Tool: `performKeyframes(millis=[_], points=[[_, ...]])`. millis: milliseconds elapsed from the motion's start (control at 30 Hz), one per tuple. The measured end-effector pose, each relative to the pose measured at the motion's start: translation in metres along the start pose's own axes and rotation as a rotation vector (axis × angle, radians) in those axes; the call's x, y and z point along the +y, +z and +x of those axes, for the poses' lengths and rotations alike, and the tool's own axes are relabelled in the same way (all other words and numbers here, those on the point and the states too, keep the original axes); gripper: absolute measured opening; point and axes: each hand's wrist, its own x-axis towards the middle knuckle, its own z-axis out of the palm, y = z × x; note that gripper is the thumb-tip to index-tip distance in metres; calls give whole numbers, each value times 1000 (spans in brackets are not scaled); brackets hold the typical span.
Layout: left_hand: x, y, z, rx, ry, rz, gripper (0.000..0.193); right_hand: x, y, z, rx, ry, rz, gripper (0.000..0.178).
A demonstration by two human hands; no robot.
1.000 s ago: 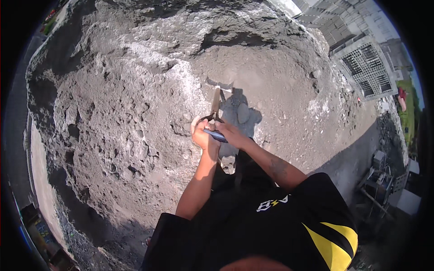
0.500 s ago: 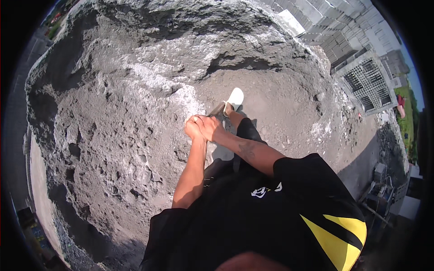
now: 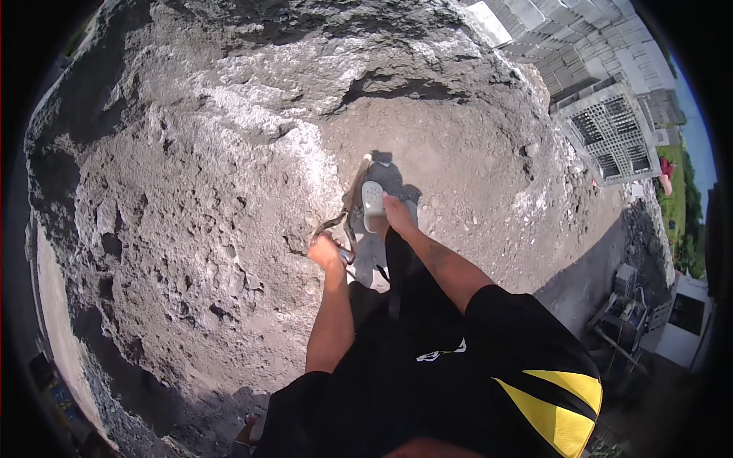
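Note:
My left hand is closed around the crossbar of a shovel's forked grip. From the fork, the brown shovel shaft runs away from me toward the ground; its blade does not show plainly. My right hand is off the shaft, to its right, with fingers stretched out and nothing visible in them. It overlaps the view of a pale clog with holes on my foot. Around the tool lies a bank of grey, gritty material, whitish along a streak beside the shaft.
A steep, crumbly ledge rises ahead. Stacked grey blocks and a grid-like pale crate stand at the far right. Machinery is at the right, near a white vehicle. Another foot shows at the lower left.
Both hands were together on the grip; the right has let go and moved right and forward. The left hand has lowered slightly toward me, and the shovel's grip and shaft have come into view.

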Motion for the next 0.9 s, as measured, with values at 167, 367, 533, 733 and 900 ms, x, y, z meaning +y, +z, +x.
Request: performKeyframes(millis=[167,367,533,733,900], points=[[-92,-126,98,121,-91,250,11,52,51,62,-164,165,-62,50],[-67,-68,89,464,-254,174,6,157,122,174,-289,497,-137,41],[-52,-59,36,588,-66,236,11,143,207,181,-186,1022,823,20],[-80,-111,43,645,30,566,12,144,220,144,-238,1024,899,12],[-69,-169,31,512,80,327,8,113,197,89,-140,987,1024,12]])
